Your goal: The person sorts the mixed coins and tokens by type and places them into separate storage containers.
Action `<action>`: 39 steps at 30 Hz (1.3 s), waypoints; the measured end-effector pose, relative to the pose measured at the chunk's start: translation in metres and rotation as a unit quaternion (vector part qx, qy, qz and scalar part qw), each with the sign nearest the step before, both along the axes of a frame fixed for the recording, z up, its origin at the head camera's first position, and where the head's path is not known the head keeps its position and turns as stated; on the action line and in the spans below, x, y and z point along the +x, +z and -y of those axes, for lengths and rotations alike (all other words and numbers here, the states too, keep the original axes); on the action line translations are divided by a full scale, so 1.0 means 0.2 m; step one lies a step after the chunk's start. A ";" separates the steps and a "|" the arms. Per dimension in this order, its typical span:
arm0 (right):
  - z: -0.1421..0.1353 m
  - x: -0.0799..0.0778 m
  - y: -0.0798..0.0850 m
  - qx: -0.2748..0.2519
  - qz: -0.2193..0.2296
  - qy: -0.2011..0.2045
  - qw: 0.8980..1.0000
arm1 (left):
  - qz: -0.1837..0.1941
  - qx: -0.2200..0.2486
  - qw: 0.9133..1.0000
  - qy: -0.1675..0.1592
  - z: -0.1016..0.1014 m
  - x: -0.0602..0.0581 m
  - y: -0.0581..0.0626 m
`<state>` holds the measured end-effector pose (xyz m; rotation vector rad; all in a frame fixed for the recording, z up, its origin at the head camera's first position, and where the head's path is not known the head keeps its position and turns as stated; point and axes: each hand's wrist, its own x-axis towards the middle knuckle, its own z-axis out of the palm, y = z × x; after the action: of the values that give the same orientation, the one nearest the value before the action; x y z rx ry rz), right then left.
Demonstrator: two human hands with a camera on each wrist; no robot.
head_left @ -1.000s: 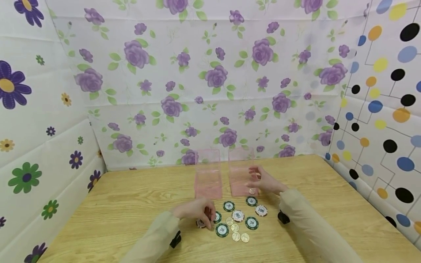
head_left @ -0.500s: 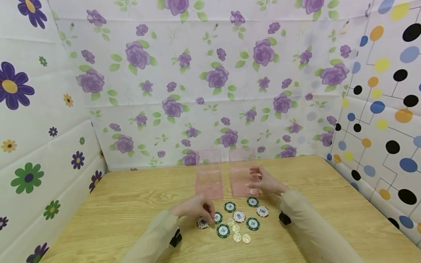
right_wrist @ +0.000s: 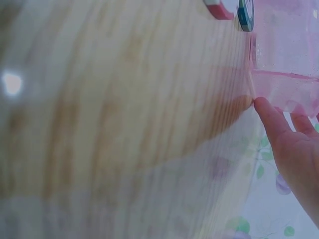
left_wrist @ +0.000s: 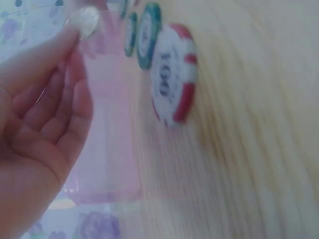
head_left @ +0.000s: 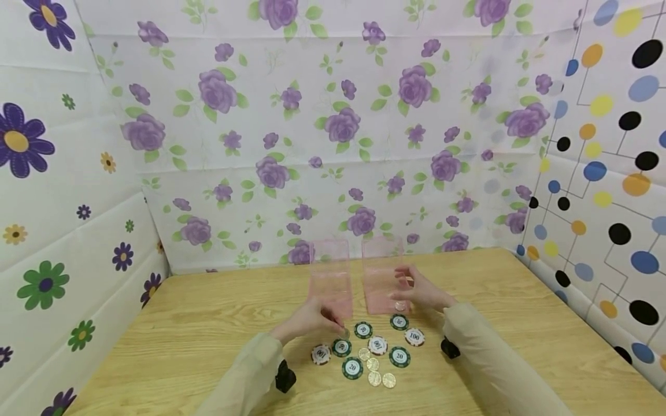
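Note:
My left hand (head_left: pixel 312 321) pinches a gold-coloured coin (left_wrist: pixel 85 22) between thumb and fingertips, just in front of the left pink clear box (head_left: pixel 330 293). Below this hand lie a green 20 poker chip (head_left: pixel 341 347) and a red-and-white 100 chip (head_left: pixel 321 354). At the right pink clear box (head_left: pixel 380 289), my right hand (head_left: pixel 424 290) rests along its right side, thumb and fingers apart. The thumb touches the box edge in the right wrist view. Another coin (head_left: pixel 400 305) shows at that box's front right corner; whether it lies inside, I cannot tell.
Several more chips, such as a green one (head_left: pixel 399 356) and a 100 chip (head_left: pixel 414 337), lie spread on the wooden table (head_left: pixel 218 323). Loose gold coins (head_left: pixel 374 378) lie nearer me. Both box lids stand up close to the flowered cloth (head_left: pixel 312 190) at the back.
My left hand has moved away from me, from above the 100 chip toward the left box, carrying the coin. The right hand has stayed at the right box.

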<state>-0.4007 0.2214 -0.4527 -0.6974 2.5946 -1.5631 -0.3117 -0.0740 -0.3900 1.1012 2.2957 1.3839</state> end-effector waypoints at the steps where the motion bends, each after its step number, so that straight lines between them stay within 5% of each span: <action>1: 0.00 0.00 0.00 0.002 0.000 -0.003 1.000 | -0.003 0.003 1.000 0.017 -0.01 0.00 0.01; 7: -0.01 -0.01 0.01 0.004 -0.003 0.003 1.000 | 0.014 0.034 0.991 0.129 -0.03 -0.06 -0.01; 15: 0.01 0.02 0.05 0.000 0.003 -0.002 1.000 | 0.082 0.086 0.969 0.216 -0.03 -0.38 -0.34; 19: 0.01 0.03 0.05 0.001 0.013 -0.008 1.000 | 0.112 0.120 0.957 0.239 -0.04 -0.47 -0.44; 26: 0.01 0.04 0.05 -0.007 0.002 0.018 1.000 | 0.170 0.178 0.937 0.249 -0.10 -0.51 -0.46; 39: -0.01 0.00 0.01 -0.013 0.007 0.013 1.000 | 0.164 0.274 0.918 0.233 -0.26 -0.63 -0.46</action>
<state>-0.4013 0.2231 -0.4506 -0.7163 2.5482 -1.5923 -0.4378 -0.0213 -0.4828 0.3657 2.0389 2.2905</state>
